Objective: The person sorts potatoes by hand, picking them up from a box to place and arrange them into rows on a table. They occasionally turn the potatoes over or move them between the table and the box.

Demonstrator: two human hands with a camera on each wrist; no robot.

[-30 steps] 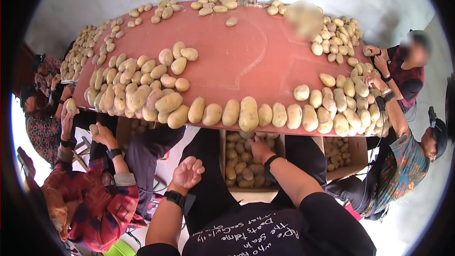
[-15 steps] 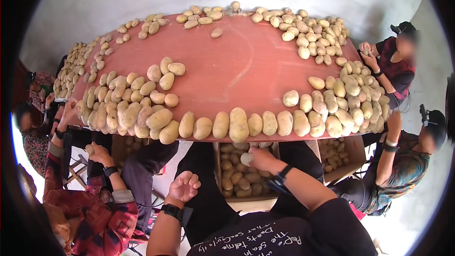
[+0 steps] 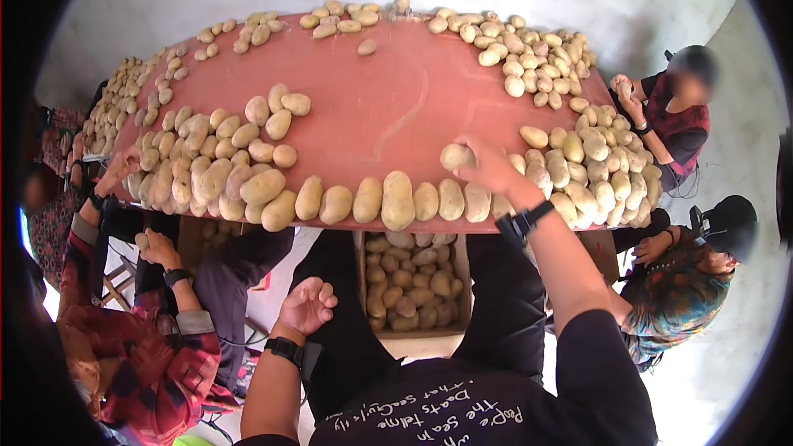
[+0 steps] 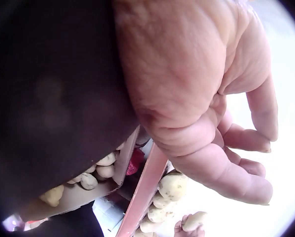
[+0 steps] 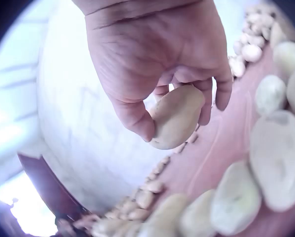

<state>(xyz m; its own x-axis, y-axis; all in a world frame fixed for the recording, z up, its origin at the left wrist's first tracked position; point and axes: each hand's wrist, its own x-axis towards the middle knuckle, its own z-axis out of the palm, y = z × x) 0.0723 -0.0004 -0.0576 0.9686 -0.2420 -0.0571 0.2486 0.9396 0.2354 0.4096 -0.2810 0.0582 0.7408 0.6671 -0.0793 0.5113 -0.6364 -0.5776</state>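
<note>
My right hand (image 3: 496, 170) pinches a potato (image 3: 457, 157) over the table, just behind the row of potatoes (image 3: 397, 201) along the near edge. In the right wrist view, thumb and fingers grip the sides of that potato (image 5: 178, 117), and its lower part shows below them. My left hand (image 3: 307, 306) rests by my left thigh, fingers loosely curled around nothing, as the left wrist view of the hand (image 4: 182, 74) also shows. Between my knees stands a cardboard box (image 3: 420, 347) with many potatoes (image 3: 411, 282) in it.
The red table (image 3: 339, 107) carries a large potato heap (image 3: 211, 167) at the left and another heap (image 3: 611, 157) at the right. More potatoes line its far edge. People sit close on both sides, one in a red patterned shirt (image 3: 140, 363) at my left.
My right hand has come up out of the box with a potato and moved over the tabletop. The left hand stays by the thigh. The head view has shifted slightly.
</note>
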